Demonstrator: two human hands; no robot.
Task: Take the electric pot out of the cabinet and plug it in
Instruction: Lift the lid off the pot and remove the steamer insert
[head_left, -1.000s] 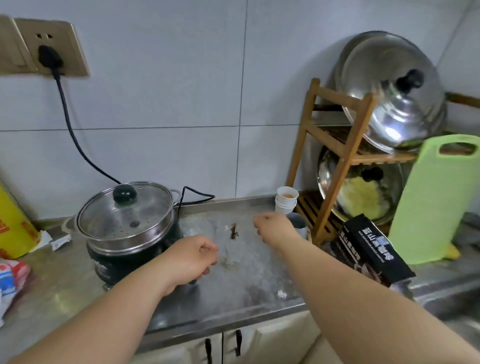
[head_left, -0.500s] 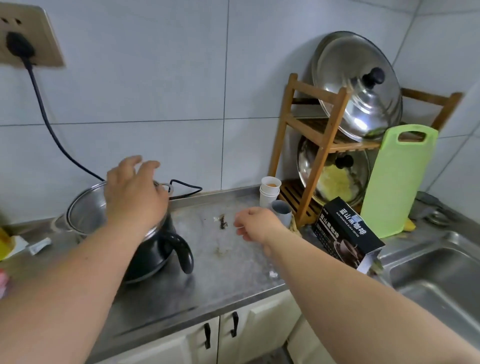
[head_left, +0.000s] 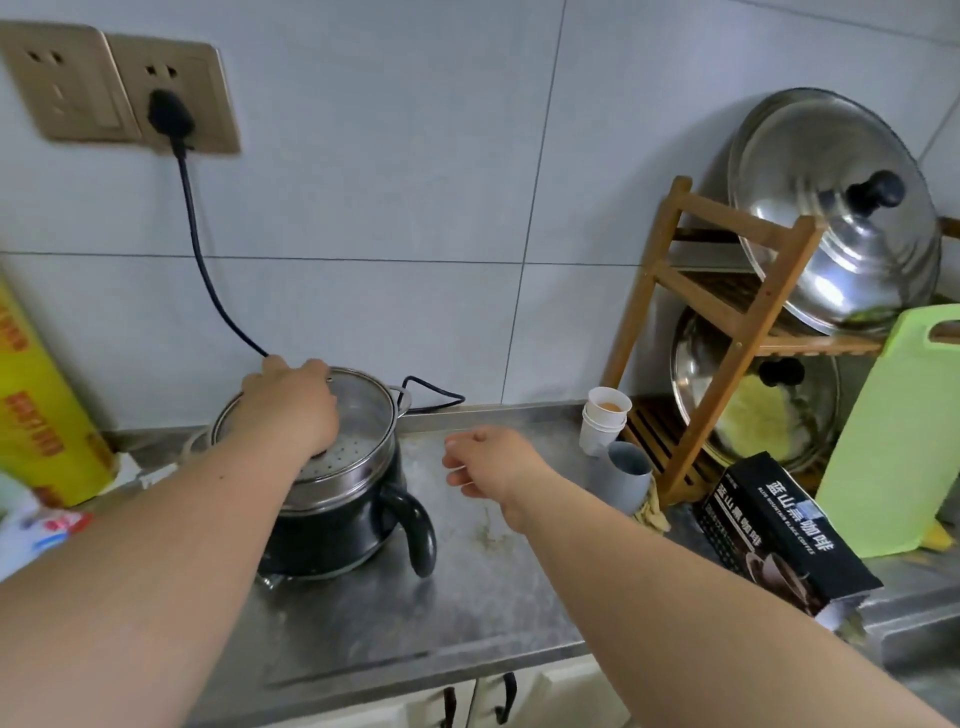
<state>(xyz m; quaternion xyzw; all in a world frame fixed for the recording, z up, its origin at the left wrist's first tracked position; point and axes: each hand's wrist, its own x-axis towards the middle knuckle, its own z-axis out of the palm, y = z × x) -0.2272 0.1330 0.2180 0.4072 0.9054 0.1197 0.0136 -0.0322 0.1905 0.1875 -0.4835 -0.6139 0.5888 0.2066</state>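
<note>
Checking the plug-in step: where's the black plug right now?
In the head view, upper left: the black plug sits in the right-hand gold wall socket, its cord running down to the black electric pot.

**A home kitchen**

Pale tiles (head_left: 395, 182) cover the wall behind a steel tabletop (head_left: 467, 587) with cabinet doors (head_left: 498, 701) below. A pot (head_left: 343, 499) stands there, its cord (head_left: 200, 249) plugged into a wall socket (head_left: 171, 96). A wooden rack (head_left: 727, 332) holds steel lids (head_left: 831, 218), beside a green cutting board (head_left: 898, 441), paper cups (head_left: 602, 421) and a coffee box (head_left: 779, 535).
</note>
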